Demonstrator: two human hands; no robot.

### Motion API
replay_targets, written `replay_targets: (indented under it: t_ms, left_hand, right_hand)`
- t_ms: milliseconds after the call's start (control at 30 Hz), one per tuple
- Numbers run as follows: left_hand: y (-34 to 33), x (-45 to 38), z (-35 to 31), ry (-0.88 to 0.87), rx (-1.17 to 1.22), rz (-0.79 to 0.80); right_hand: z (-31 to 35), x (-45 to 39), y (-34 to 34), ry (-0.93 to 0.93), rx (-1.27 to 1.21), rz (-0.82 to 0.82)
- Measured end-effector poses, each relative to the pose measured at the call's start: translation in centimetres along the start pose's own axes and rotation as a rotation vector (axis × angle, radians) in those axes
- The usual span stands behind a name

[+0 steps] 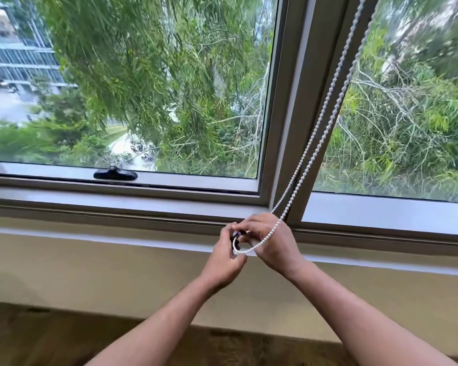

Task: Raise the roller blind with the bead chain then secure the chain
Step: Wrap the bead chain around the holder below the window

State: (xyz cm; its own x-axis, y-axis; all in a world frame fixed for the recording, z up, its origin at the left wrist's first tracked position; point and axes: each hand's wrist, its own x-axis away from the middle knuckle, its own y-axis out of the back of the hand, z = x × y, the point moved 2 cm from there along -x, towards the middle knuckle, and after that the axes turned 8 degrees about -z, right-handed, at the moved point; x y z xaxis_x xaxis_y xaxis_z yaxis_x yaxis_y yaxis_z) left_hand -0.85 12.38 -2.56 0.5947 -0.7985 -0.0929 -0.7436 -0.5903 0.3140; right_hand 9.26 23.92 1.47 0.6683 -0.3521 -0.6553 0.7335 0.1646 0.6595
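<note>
A white bead chain (325, 114) hangs as a double strand from the top right, slanting down along the window post to the sill. Its bottom loop drapes over the back of my right hand (271, 243). My left hand (224, 260) meets the right just below the sill, and both pinch a small dark object (235, 240), with the chain's lowest bend beside it. What that dark object is I cannot tell. The roller blind itself is out of view; the glass is uncovered.
A grey window frame with a sill (117, 204) runs across the view. A black window handle (115, 174) sits on the left sash's bottom rail. Below is a cream wall, then a wooden floor (64, 339). Trees and a building show outside.
</note>
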Motion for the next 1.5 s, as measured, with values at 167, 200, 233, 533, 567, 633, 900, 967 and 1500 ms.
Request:
replay_targets:
  t_ms: [167, 200, 233, 533, 567, 633, 900, 967, 1500]
  left_hand:
    - [-0.2, 0.0, 0.4, 0.022, -0.037, 0.036]
    - [-0.2, 0.0, 0.4, 0.020, -0.035, 0.038]
    - [-0.3, 0.0, 0.4, 0.012, -0.027, 0.039]
    - [-1.3, -0.2, 1.3, -0.040, -0.041, 0.078]
    - [-1.3, -0.2, 1.4, -0.047, -0.055, 0.070]
    - [-1.3, -0.4, 1.8, -0.068, -0.096, 0.069]
    - [-1.1, -0.7, 3.2, -0.066, -0.197, 0.069]
    - [-1.2, -0.8, 3.4, -0.061, -0.194, 0.056]
    - [-2.0, -1.3, 4.1, 0.008, -0.219, 0.041]
  right_hand:
    - [-0.3, 0.6, -0.2, 0.011, 0.113, 0.003]
    - [-0.3, 0.9, -0.2, 0.005, 0.122, -0.002]
    - [-0.3, 1.1, -0.3, 0.001, 0.128, -0.004]
    - [-0.6, 2.6, -1.0, -0.033, 0.121, 0.055]
    - [-0.6, 2.8, -1.0, -0.030, 0.124, 0.050]
    - [-0.7, 3.2, -1.0, -0.027, 0.122, 0.041]
    - [-1.2, 5.1, -1.7, -0.098, 0.057, 0.005]
    - [-0.9, 5.7, -1.6, -0.130, -0.006, -0.045]
    - [-1.8, 6.1, -3.9, -0.579, -0.149, 0.000]
